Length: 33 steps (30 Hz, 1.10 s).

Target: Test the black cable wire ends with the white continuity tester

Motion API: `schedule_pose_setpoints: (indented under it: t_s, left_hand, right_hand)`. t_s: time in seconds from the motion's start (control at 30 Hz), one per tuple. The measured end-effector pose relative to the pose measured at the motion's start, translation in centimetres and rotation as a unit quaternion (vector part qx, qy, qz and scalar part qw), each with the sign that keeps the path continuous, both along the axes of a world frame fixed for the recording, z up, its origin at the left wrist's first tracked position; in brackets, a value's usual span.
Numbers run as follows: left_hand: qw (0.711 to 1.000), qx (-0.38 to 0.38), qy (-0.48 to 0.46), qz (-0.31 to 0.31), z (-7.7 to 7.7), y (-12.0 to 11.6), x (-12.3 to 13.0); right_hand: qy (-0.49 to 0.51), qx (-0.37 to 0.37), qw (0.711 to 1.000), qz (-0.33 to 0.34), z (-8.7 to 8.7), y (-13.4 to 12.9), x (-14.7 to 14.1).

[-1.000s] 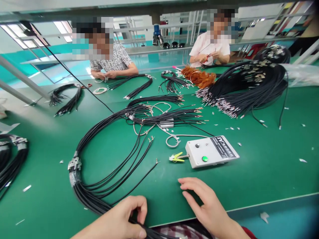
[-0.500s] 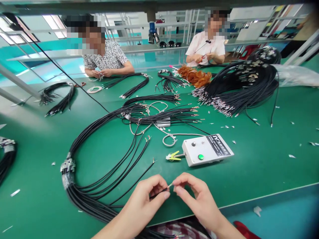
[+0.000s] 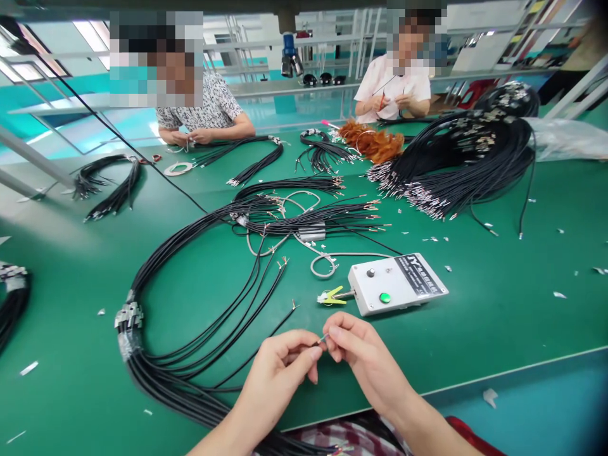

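Note:
My left hand (image 3: 289, 361) pinches a thin black cable (image 3: 314, 344) close to its stripped end. Thin inner wires (image 3: 323, 339), one of them bluish, stick out between my two hands. My right hand (image 3: 349, 339) closes thumb and fingers on the tips of these wires. Left of my hands curves a bundle of black cables (image 3: 166, 396), bound with clear wrap (image 3: 128, 342), some of its ends fanned out. Just beyond my right hand stands a white control box (image 3: 399, 285) with a green button (image 3: 384, 297) and a yellow-green clip (image 3: 335, 296) at its left side.
More cable bundles lie further back, with a large heap of black cables (image 3: 456, 168) at the right beside orange-brown strands (image 3: 373, 140). Scraps of white litter dot the green table (image 3: 503, 304). Two people (image 3: 204, 114) work with their hands across the table.
My right hand has moved slightly up and turned, with its fingers now on the wire tips. Bluish wire shows where a pale end stood before. My left hand keeps its pinch on the cable.

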<state>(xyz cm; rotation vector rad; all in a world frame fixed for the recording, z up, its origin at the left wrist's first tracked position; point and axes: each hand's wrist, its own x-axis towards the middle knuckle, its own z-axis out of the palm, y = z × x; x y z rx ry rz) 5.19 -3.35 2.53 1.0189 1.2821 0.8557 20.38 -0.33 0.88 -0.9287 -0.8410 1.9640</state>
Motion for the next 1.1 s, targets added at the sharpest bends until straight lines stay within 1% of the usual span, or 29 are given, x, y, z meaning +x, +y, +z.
schedule_pose_setpoints:
  t_s: [0.1,0.2,0.27,0.33,0.47,0.67,0.77,0.9,1.03,1.1]
  left_hand:
    - [0.999,0.024,0.032,0.009,0.0,-0.1,0.3]
    - [0.993,0.072,0.088,0.024,-0.2,-0.3,0.5]
    - [0.988,0.102,0.110,0.041,-0.5,-0.5,0.6]
    - [0.985,0.117,0.115,0.057,-0.8,-0.5,0.6]
    - [0.985,0.123,0.103,0.069,-1.4,-0.4,0.5]
    - [0.986,0.121,0.092,0.070,-1.6,-0.3,0.8]
    - [0.988,0.120,0.076,0.065,-1.6,-0.3,0.8]
    - [0.991,0.112,0.030,0.069,-1.4,-0.3,0.6]
    - [0.991,0.120,-0.032,0.051,-1.3,0.2,0.8]
    - [0.989,0.113,-0.066,0.069,-1.5,0.5,1.1]
  right_hand:
    - [-0.012,-0.009,1.000,0.000,0.1,0.1,0.2]
    - [-0.013,-0.013,1.000,0.000,0.1,0.0,0.1]
    - [-0.004,-0.011,1.000,-0.010,-0.1,-0.3,-0.1]
    - [0.003,-0.013,1.000,-0.026,-0.5,-0.7,-0.4]
    - [0.014,-0.017,0.999,-0.044,-1.2,-1.2,-0.4]
    - [-0.005,0.033,0.998,-0.046,-1.5,-1.2,-0.2]
    - [-0.023,0.035,0.997,-0.058,-1.7,-1.2,-0.7]
    - [-0.042,0.025,0.998,-0.044,-1.9,-0.9,-1.2]
    - [-0.058,0.016,0.998,-0.036,-1.7,-0.6,-1.0]
    - [-0.073,0.018,0.997,-0.033,-1.5,-0.5,-0.9]
